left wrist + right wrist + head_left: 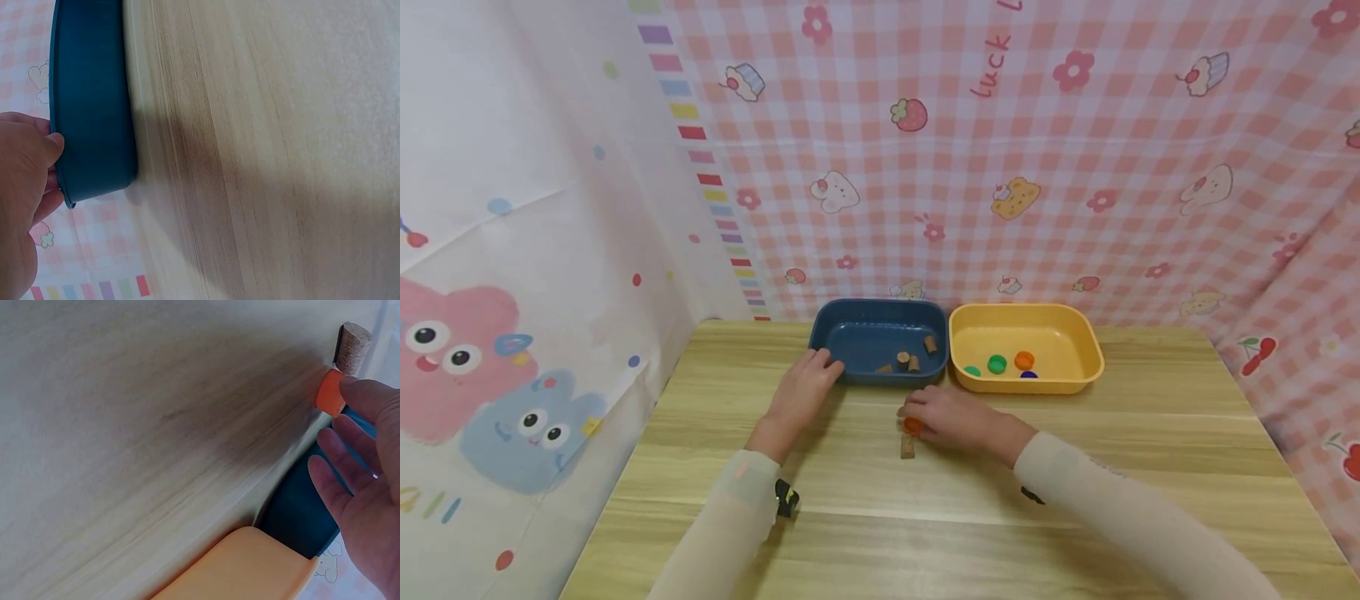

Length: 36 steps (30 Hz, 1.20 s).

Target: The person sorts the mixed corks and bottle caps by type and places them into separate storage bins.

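My left hand (805,387) holds the front left corner of the blue tray (880,379), thumb outside the rim in the left wrist view. In front of the trays, my right hand (955,417) pinches an orange bottle cap (329,394) between thumb and fingers, low over the table. A cork (907,447) stands right beside the cap on the wood. Several corks (913,363) lie in the right part of the blue tray. The yellow tray (1086,367) contains green caps (997,364), an orange cap (1024,361) and a dark blue cap (1028,376).
Both trays stand side by side at the back of the wooden table (880,533). A pink checked cloth (970,233) hangs right behind them. A white printed cloth (580,250) hangs along the left side.
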Each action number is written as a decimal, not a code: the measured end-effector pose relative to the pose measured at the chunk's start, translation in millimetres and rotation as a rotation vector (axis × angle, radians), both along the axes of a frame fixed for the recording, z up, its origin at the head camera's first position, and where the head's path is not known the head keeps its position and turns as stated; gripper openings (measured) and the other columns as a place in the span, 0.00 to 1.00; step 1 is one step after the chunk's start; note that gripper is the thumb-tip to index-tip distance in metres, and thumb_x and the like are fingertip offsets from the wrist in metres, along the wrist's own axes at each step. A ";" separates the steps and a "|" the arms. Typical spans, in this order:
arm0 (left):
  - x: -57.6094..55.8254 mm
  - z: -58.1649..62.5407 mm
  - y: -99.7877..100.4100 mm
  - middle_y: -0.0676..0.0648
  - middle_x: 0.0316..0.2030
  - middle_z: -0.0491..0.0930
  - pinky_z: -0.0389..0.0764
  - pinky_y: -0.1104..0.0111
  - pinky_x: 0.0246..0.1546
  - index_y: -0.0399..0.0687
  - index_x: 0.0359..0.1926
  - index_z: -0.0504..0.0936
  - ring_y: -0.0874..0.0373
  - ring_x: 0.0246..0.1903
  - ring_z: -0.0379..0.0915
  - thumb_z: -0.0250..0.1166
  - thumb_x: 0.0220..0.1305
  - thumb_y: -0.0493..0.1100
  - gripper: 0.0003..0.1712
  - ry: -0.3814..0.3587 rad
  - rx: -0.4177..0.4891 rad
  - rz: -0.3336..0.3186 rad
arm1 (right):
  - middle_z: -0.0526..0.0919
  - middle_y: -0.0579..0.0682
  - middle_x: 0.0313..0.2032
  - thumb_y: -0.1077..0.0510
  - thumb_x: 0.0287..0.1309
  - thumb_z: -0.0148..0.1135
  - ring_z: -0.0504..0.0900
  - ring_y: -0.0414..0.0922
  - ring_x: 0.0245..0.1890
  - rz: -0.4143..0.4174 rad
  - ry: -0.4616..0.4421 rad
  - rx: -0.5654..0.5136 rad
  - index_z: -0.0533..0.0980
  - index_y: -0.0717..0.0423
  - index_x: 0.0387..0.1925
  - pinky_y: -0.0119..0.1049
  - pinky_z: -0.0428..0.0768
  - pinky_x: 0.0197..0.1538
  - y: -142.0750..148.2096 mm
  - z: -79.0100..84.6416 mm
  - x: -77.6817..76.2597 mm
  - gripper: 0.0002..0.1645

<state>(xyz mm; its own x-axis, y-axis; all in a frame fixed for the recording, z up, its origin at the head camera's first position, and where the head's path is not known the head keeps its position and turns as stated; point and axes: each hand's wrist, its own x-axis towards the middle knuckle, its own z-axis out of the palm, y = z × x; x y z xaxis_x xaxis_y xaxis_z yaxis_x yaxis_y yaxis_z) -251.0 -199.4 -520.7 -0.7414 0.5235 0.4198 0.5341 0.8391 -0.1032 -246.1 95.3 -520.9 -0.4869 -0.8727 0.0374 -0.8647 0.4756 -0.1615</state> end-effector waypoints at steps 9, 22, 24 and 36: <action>-0.3 -1.5 0.1 0.44 0.34 0.77 0.80 0.59 0.39 0.42 0.41 0.86 0.48 0.35 0.72 0.66 0.63 0.26 0.10 0.024 0.004 -0.003 | 0.83 0.49 0.55 0.54 0.66 0.70 0.81 0.46 0.52 -0.024 -0.029 0.013 0.80 0.48 0.59 0.40 0.82 0.59 -2.8 -7.4 -2.5 0.21; -0.7 -2.6 -0.7 0.44 0.35 0.77 0.80 0.59 0.39 0.42 0.41 0.86 0.48 0.35 0.72 0.66 0.63 0.26 0.10 0.029 0.003 -0.006 | 0.82 0.50 0.51 0.56 0.66 0.70 0.80 0.46 0.49 -0.023 -0.018 -0.001 0.81 0.51 0.55 0.39 0.83 0.56 -7.2 -10.8 -0.9 0.17; -0.9 -2.7 -0.6 0.44 0.35 0.77 0.80 0.59 0.39 0.42 0.41 0.86 0.48 0.35 0.72 0.66 0.63 0.26 0.10 0.027 0.002 -0.005 | 0.82 0.50 0.50 0.56 0.65 0.70 0.80 0.46 0.49 -0.024 -0.023 -0.003 0.81 0.51 0.54 0.39 0.83 0.56 -7.0 -9.9 -0.3 0.17; -0.7 -1.8 0.2 0.43 0.35 0.78 0.80 0.60 0.40 0.42 0.42 0.86 0.48 0.35 0.73 0.67 0.63 0.26 0.10 0.014 -0.009 0.002 | 0.81 0.51 0.52 0.56 0.66 0.70 0.79 0.46 0.50 -0.039 -0.060 -0.004 0.79 0.51 0.57 0.39 0.83 0.57 -4.0 0.1 3.3 0.19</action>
<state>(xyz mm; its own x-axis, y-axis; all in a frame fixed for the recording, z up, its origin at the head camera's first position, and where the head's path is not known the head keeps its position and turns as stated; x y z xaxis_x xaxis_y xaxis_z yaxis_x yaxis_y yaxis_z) -251.7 -199.3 -522.6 -0.7367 0.5254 0.4257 0.5305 0.8395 -0.1181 -242.8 91.3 -520.9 -0.5221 -0.8528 0.0105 -0.8343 0.5081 -0.2142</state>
